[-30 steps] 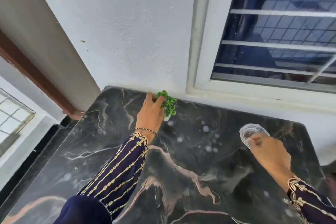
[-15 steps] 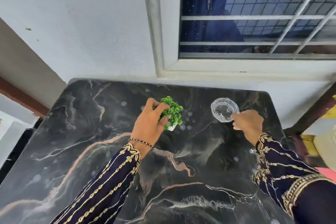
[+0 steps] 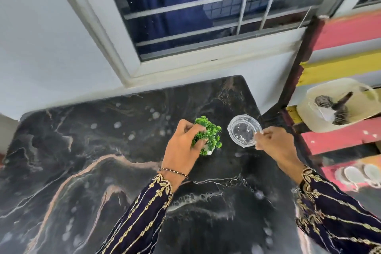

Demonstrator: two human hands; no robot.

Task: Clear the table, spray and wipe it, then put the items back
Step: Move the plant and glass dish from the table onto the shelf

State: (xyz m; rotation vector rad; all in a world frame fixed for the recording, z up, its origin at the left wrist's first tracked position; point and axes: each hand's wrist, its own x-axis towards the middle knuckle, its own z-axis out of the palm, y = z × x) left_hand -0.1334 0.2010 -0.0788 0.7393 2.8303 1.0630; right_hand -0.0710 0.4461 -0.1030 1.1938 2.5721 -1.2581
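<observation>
From the head view, the left hand point(image 3: 181, 150) is wrapped around a small green plant point(image 3: 209, 135), fingers over the foliage and thumb on the near side, so only a sliver of its white pot shows below the palm. Gripping it from the top like this looks like a carrying hold, one that lets the plant be lifted straight off or set straight down. Just to the right of that hand, the right hand point(image 3: 275, 145) pinches the near rim of a clear glass bowl point(image 3: 244, 130) between thumb and fingertips, with the bowl sticking out ahead and to the left of the knuckles; a rim pinch suits a light, empty dish. Whether either item touches the black marble table point(image 3: 82, 161) or hangs just above it cannot be told. Pale droplet-like spots dot the tabletop ahead and to the left of the left hand, while the rest of it is bare. Beyond the right hand, past the table's edge, stand red and yellow shelves point(image 3: 340, 68) holding a cream container point(image 3: 338, 107).

Against the earlier frames, the plant is no longer at the wall; both hands have drawn together toward the table's right side, and the shelves have come into sight, which suggests the items are heading off the table there.
</observation>
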